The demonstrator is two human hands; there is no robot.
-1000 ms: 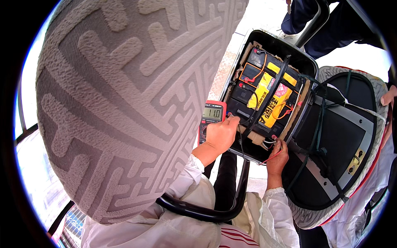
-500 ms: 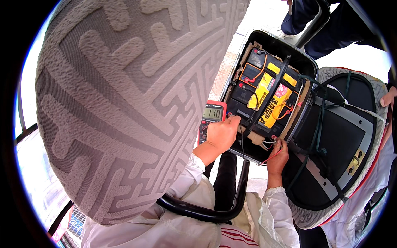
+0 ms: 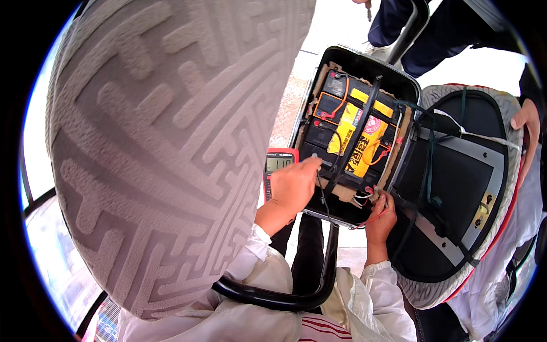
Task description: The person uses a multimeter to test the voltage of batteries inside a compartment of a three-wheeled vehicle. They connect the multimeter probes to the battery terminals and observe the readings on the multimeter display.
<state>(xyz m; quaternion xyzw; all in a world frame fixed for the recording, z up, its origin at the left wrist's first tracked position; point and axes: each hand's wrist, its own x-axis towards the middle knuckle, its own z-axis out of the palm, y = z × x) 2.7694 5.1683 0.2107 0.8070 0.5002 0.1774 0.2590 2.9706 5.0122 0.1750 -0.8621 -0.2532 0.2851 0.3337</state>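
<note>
A red multimeter point(image 3: 277, 161) with a lit display sits left of an open black box point(image 3: 412, 85) holding dark batteries point(image 3: 319, 137) with yellow labels point(image 3: 366, 153), coloured wires and cardboard edging. My left hand point(image 3: 290, 185) partly covers the meter, its fingers pinched on a black test probe point(image 3: 317, 163) at the batteries' lower-left terminal area. My right hand point(image 3: 380, 219) pinches the red probe lead point(image 3: 376, 214) by the lower-right terminal point(image 3: 369, 190), beside white wires. The probe tips are too small to make out.
A grey patterned seat cushion point(image 3: 165, 154) fills the left. An upturned padded seat point(image 3: 444, 194) with black cords lies right. A curved black tube point(image 3: 268, 292) is below the box. Another person's hand point(image 3: 529, 122) grips the seat's edge; dark-trousered legs point(image 3: 433, 40) stand beyond.
The view has shifted, so the box appears further left. My left hand is slightly higher over the meter, covering more of its display. My right hand stays by the same terminal.
</note>
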